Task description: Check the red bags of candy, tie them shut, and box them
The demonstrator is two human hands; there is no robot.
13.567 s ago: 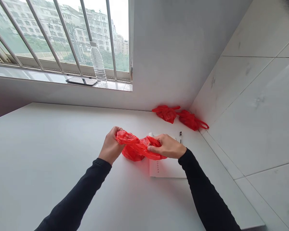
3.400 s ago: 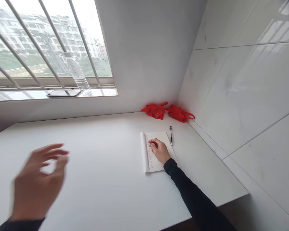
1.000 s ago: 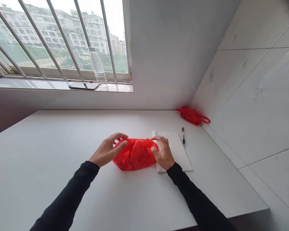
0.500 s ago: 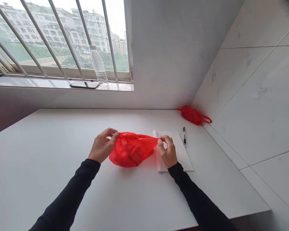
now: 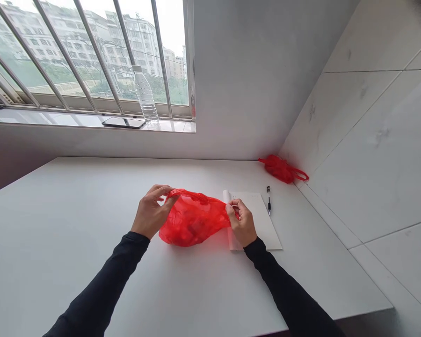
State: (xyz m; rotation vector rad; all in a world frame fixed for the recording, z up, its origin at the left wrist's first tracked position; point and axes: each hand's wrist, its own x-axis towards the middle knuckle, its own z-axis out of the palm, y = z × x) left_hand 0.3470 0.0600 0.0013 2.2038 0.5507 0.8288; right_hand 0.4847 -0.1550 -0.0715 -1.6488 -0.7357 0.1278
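A thin red plastic bag (image 5: 194, 222) rests on the white table between my two hands, its upper edge stretched across. My left hand (image 5: 152, 210) pinches the bag's top left edge, with the thumb at the rim. At the bag's right end, the fingers of my right hand (image 5: 241, 220) are closed on the gathered plastic. Darker shapes show through the red film, but I cannot make out what they are. Just beyond the bag's right end lies an open notebook (image 5: 257, 220), partly covered by my right hand.
A black and clear pen (image 5: 269, 201) lies right of the notebook. Another red bag (image 5: 282, 168), bunched up, sits in the back right corner against the tiled wall (image 5: 379, 154). On the windowsill are a water bottle (image 5: 146, 98) and a phone (image 5: 122, 122). The white table (image 5: 80, 201) extends left.
My left hand has shifted slightly right and its thumb reaches further over the rim. The bag's mouth has opened a little wider, and my right hand has moved slightly left.
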